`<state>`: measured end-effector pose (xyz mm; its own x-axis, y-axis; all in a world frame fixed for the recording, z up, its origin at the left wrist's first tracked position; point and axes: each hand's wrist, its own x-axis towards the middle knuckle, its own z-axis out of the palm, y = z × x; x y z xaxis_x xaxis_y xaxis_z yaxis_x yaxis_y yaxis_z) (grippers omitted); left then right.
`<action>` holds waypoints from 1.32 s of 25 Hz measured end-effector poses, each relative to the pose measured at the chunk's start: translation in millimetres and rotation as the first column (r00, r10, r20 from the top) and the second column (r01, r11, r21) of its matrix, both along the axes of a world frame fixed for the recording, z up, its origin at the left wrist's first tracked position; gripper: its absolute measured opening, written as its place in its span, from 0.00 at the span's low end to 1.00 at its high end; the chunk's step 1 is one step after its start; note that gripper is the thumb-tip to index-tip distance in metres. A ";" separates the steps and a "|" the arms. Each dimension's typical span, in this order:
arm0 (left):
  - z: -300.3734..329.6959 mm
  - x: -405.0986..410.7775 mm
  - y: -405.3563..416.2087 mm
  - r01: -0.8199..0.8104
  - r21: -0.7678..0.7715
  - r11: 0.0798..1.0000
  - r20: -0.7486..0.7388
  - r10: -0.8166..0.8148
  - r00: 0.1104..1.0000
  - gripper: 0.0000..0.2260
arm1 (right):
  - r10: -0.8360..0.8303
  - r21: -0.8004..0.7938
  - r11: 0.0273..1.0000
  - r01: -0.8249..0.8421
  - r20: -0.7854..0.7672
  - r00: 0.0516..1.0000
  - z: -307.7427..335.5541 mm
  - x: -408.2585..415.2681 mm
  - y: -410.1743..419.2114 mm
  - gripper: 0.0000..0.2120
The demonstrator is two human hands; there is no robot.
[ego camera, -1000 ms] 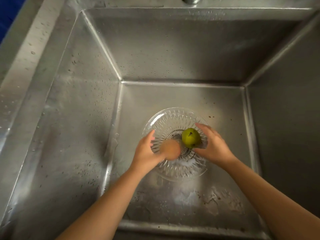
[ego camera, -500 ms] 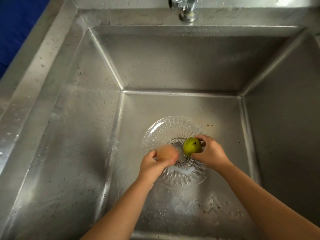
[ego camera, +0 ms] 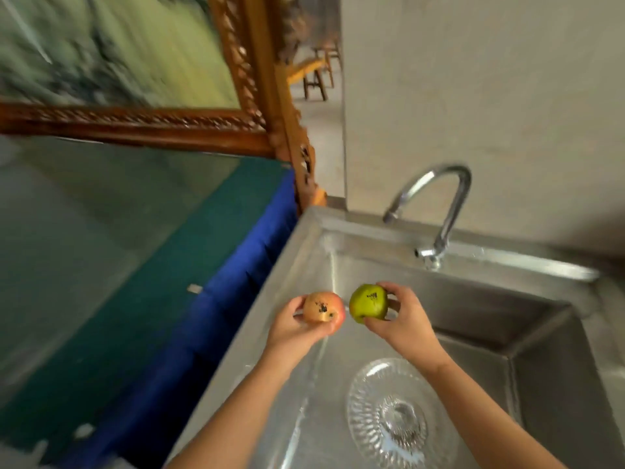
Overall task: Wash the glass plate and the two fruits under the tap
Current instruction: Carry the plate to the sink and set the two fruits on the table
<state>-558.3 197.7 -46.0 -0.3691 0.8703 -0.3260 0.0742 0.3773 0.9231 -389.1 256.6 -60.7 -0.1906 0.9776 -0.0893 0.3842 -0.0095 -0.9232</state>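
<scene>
My left hand grips a reddish-orange fruit with dark specks on its skin. My right hand grips a green fruit, also speckled. Both fruits are held up side by side over the left part of the steel sink, well above its floor. The cut-glass plate lies flat on the sink floor below my right forearm, with nothing on it. The curved chrome tap stands at the back rim, its spout above and to the right of the fruits. No water stream is visible.
To the left of the sink stands a glass-topped table with a blue cloth skirt. A carved wooden picture frame leans behind it. A plain wall rises behind the tap.
Both hands lifted the fruits off the glass plate and raised them high over the sink. The camera swung up and left, which brought the tap, the table and the frame into sight.
</scene>
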 end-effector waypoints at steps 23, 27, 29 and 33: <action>-13.7 -337.9 -78.6 -0.471 -0.034 0.882 -0.381 0.424 0.822 0.30 | 0.393 -0.050 0.919 -0.391 0.044 0.919 -9.1 -370.9 2.9 0.31; -28.7 -343.9 -70.1 -0.489 0.022 0.872 -0.351 0.465 0.813 0.30 | 0.416 -0.031 0.910 -0.414 0.079 0.906 -23.2 -378.9 10.2 0.32; -30.8 -343.9 -69.2 -0.483 0.030 0.875 -0.346 0.462 0.817 0.31 | 0.434 -0.026 0.901 -0.434 0.096 0.896 -27.0 -380.5 9.7 0.32; -30.8 -340.1 -74.7 -0.472 0.007 0.881 -0.332 0.448 0.830 0.34 | 0.469 -0.016 0.882 -0.471 0.133 0.873 -29.2 -379.9 9.4 0.36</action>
